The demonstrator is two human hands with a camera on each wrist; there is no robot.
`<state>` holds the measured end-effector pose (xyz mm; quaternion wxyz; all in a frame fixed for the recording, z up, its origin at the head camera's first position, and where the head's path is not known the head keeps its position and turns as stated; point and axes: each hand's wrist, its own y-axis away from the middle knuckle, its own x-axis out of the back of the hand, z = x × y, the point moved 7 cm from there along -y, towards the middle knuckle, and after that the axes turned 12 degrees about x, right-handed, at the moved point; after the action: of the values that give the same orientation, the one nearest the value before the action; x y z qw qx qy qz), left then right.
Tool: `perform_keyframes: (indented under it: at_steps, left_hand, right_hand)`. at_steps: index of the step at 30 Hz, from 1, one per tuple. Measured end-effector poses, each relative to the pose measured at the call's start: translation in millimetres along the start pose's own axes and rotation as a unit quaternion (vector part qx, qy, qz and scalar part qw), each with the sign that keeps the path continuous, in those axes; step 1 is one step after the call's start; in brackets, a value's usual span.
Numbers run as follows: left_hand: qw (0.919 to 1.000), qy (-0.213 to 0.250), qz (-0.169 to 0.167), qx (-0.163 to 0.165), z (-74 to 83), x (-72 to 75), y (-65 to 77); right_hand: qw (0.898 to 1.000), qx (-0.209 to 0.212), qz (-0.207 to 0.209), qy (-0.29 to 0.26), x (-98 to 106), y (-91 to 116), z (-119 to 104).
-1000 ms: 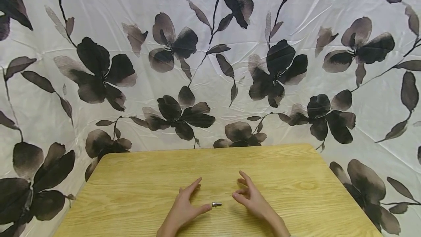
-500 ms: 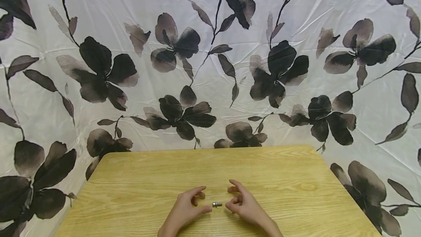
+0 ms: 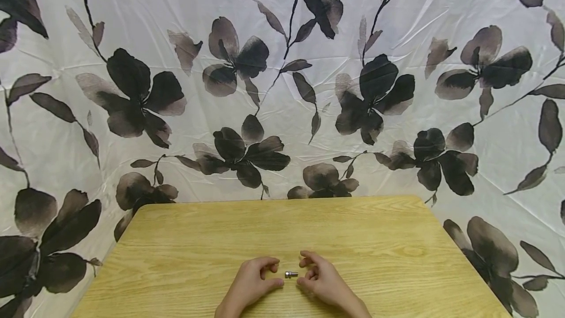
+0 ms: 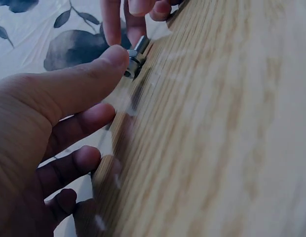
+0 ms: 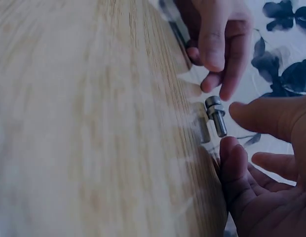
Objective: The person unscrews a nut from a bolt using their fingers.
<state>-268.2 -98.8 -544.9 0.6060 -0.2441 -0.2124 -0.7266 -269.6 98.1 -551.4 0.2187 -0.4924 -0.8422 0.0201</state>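
Note:
A small metal bolt [image 3: 291, 274] with a nut near its head lies on its side on the wooden table [image 3: 282, 225]. Its head points to the left hand and its threaded end to the right. My left hand [image 3: 252, 281] is just left of it, thumb and fingers bent and spread apart, holding nothing. On the other side my right hand [image 3: 325, 281] curves in, its thumb near the threaded end. In the right wrist view the bolt [image 5: 215, 116] shows its round head, nut and thread between both hands, with a small gap to the fingers.
Behind and beside the table hangs a white cloth [image 3: 309, 112] with dark flower prints. The table's far edge meets this cloth. Wood-grain surface stretches around both hands.
Both hands have closed in on the bolt, the right one moving left the most. Their fingers have bent more. The bolt stays where it was.

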Motion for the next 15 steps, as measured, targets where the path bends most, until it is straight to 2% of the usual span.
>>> perform_keyframes:
  at_steps: [15]
  left_hand:
    - [0.9999, -0.008, 0.014, 0.005, 2.8, -3.1, 1.6]
  right_hand:
    - [0.998, 0.006, 0.023, 0.051, -5.6, 0.3, -2.4]
